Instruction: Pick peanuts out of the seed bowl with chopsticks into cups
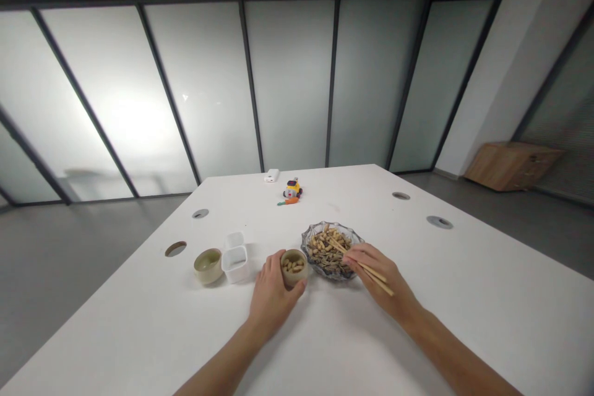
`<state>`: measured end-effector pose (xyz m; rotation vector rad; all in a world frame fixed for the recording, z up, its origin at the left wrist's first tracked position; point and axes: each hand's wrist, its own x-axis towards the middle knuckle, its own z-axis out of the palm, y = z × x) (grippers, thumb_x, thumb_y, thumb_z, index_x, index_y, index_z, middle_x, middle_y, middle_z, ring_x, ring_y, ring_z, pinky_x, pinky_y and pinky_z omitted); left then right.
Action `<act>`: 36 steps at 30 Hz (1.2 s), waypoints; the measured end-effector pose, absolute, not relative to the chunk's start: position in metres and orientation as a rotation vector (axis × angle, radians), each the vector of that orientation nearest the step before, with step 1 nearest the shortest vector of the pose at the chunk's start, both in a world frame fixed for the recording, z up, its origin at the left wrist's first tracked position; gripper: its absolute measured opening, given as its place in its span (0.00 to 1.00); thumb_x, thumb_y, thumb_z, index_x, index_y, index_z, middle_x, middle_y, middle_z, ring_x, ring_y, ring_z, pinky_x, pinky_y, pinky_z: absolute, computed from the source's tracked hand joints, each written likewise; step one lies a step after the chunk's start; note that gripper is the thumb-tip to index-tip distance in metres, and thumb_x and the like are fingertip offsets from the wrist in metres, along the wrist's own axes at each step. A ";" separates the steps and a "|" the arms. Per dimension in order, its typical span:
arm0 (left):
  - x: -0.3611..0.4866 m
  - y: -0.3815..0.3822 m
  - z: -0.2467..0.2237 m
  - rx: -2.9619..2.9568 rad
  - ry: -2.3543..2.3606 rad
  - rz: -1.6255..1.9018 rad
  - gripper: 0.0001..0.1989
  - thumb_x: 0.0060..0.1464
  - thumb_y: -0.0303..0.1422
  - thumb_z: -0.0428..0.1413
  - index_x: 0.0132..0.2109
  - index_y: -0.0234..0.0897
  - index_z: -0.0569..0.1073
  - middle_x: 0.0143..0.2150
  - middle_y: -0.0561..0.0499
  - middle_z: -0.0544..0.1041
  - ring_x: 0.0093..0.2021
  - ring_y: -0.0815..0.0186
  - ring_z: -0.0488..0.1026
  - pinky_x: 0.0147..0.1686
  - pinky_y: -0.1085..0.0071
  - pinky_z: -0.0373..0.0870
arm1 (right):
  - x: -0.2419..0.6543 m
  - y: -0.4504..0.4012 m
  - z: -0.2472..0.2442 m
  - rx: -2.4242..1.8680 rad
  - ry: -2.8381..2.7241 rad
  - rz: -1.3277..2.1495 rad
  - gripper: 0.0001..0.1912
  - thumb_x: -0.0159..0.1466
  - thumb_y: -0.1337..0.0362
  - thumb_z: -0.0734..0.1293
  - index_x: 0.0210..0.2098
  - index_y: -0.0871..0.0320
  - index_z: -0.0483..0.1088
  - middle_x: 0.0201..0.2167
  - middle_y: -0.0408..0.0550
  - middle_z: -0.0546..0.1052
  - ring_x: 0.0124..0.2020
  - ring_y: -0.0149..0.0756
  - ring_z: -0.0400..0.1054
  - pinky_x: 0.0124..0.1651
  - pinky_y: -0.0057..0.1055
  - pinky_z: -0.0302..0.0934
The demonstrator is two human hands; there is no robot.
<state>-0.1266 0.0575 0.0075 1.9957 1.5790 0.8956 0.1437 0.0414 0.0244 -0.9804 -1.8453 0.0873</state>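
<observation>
My left hand (273, 291) is wrapped round a small beige cup (294, 279), its thumb at the near side and its fingers along the left. Several peanuts (293, 265) lie inside that cup. In my right hand (378, 275) is a pair of wooden chopsticks (378, 278), pinched between thumb and fingers. Their tips reach over a clear glass bowl (309, 263) with a scalloped rim, which stands just right of the cup. Peanuts (341, 236) and striped sunflower seeds (325, 258) fill the bowl. Whether the tips grip a peanut I cannot tell.
Left of my left hand stand a second beige cup (208, 267) and a white plastic container (235, 265), with another translucent one (235, 239) behind it. Farther back are a yellow toy vehicle (292, 188), an orange carrot-like item (291, 201) and a white box (271, 176). The white table (352, 334) has cable holes.
</observation>
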 end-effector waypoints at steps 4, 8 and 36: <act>-0.126 0.057 0.008 1.998 1.591 0.879 0.33 0.55 0.42 0.58 0.66 0.39 0.64 0.64 0.40 0.72 0.65 0.49 0.69 0.65 0.53 0.64 | 0.145 0.041 0.024 -0.993 -1.842 0.086 0.12 0.76 0.58 0.66 0.42 0.52 0.82 0.42 0.51 0.82 0.42 0.42 0.80 0.44 0.34 0.77; -0.127 0.056 0.009 1.997 1.581 0.886 0.33 0.55 0.42 0.59 0.66 0.39 0.64 0.64 0.40 0.73 0.65 0.48 0.69 0.65 0.53 0.64 | 0.145 0.041 0.026 -1.011 -1.803 0.087 0.13 0.75 0.56 0.67 0.41 0.52 0.82 0.40 0.52 0.83 0.39 0.42 0.80 0.42 0.35 0.78; -0.127 0.058 0.006 1.985 1.568 0.918 0.33 0.55 0.41 0.60 0.66 0.39 0.65 0.63 0.40 0.73 0.64 0.48 0.70 0.65 0.52 0.65 | 0.144 0.041 0.024 -1.015 -1.779 0.107 0.14 0.75 0.53 0.67 0.42 0.51 0.84 0.42 0.53 0.84 0.40 0.44 0.81 0.42 0.39 0.78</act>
